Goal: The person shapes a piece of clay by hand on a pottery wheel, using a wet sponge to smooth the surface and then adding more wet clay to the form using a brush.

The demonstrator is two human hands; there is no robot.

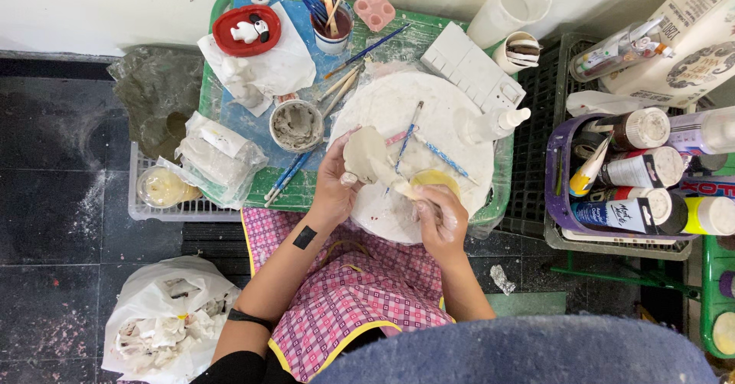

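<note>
My left hand grips a pale grey clay piece, holding it just above a round white work board. My right hand, smeared with clay, is closed around a yellow sponge that touches the lower right side of the clay piece. Both hands hover over my pink checked apron and the near edge of the board. Thin modelling tools with blue and pink handles lie on the board right behind the clay.
A small pot of grey slip, a cup of brushes, a red dish with a figurine and wrapped clay sit on the green tray. A purple basket of paint bottles stands right. A white bag lies lower left.
</note>
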